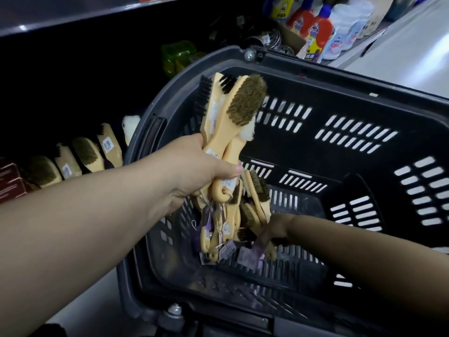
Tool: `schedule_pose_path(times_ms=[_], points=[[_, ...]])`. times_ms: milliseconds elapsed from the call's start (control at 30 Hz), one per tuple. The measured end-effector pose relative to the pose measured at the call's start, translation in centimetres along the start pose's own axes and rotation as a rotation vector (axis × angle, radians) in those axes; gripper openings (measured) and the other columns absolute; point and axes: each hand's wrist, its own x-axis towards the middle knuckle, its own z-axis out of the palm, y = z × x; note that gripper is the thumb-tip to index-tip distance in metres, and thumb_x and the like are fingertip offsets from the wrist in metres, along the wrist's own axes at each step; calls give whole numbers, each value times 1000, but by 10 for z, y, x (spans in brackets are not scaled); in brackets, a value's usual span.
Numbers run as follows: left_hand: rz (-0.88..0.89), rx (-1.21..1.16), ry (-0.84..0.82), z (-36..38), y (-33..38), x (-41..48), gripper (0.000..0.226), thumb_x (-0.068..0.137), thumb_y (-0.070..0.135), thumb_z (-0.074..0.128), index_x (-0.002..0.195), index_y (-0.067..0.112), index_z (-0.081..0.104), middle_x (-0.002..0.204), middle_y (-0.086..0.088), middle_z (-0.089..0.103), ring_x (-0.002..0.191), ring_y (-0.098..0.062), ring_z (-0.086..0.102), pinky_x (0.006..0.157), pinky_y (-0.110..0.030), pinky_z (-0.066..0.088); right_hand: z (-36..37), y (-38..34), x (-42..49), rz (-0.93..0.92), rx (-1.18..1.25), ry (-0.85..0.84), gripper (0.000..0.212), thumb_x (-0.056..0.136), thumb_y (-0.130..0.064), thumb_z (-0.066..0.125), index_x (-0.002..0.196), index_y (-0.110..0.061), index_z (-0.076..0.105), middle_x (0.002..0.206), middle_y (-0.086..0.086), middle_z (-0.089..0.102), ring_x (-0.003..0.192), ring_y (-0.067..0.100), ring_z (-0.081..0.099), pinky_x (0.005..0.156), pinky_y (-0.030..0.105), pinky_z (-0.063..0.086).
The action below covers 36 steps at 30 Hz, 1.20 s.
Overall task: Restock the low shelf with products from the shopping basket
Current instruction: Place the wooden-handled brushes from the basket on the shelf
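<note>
A person's left hand [201, 166] grips a bundle of wooden brushes [233, 113], fingers wrapped round the handles and bristle heads fanning up above the fingers, over the shopping basket [315, 69]. Below those fingers, loose brushes [252, 203] with paper tags lie in the basket. The right hand [274, 229] reaches down among them; shadow hides whether its fingers hold anything. Left of the gripping fingers, a row of brushes [85, 156] lines the low shelf [48, 132]. Detergent bottles [318, 30] stand beyond the basket.

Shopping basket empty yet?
No: several wooden-handled brushes sit inside the shopping basket, where the right hand reaches down to them.
</note>
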Motion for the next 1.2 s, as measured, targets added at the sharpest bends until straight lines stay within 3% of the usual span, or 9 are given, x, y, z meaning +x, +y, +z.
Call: schedule_pose_path(times_ms=[167,300,367,467,567,733,867,1000,1200], points=[[5,10,-9,3,-2,1,43,71,7,77,110,14,60,97,-9,73,85,-26,71,78,-44,57,-35,-5,-35,-14,-100,-176,14,88,-4,53,79,-14,58,80,0,54,77,13,51,72,21,42],[25,21,-8,6,-2,2,45,72,8,77,112,15,59,98,-9,72,86,-25,71,77,-44,58,-62,6,-78,-131,246,-57,18,81,4,61,94,-7,62,76,6,62,57,11,56,48,18,42],[45,24,0,8,-1,3,44,72,9,77,111,15,58,98,-10,72,85,-26,71,73,-43,59,-69,9,-103,-251,421,3,25,75,-20,74,97,-10,64,70,3,65,51,9,54,45,19,41],[82,24,19,14,-1,3,40,72,11,78,106,18,59,92,-8,72,78,-23,71,59,-32,57,-72,7,-137,-401,658,76,50,72,-56,63,100,-15,67,66,3,60,47,11,51,43,19,42],[123,-72,11,22,2,-2,32,75,10,76,99,22,60,92,-5,73,79,-17,71,63,-30,57,-60,5,-170,-565,831,84,34,93,-36,48,112,-13,64,73,5,64,51,11,55,46,20,45],[193,-315,0,22,12,-26,32,79,5,71,103,21,60,97,-6,73,88,-19,70,65,-35,59,-23,-13,-225,-737,1027,-61,25,93,-7,42,112,-7,58,81,7,68,61,13,63,54,26,51],[202,-413,3,1,22,-58,40,78,3,69,113,15,56,93,-10,74,80,-21,71,63,-35,59,1,-45,-269,-880,1107,-212,35,80,-10,46,113,-6,57,74,3,58,56,12,52,52,23,48],[190,-506,17,-38,21,-95,31,82,4,63,113,9,59,80,-11,73,63,-20,69,55,-31,58,27,-95,-297,-968,1132,-327,31,85,2,42,112,6,56,81,12,65,64,18,64,60,27,57],[91,-532,241,-102,-14,-135,18,85,-3,55,91,11,65,65,-12,70,51,-21,67,42,-27,51,70,-183,-282,-833,1142,-309,28,100,-7,35,93,13,54,71,17,65,58,21,65,52,24,57]])
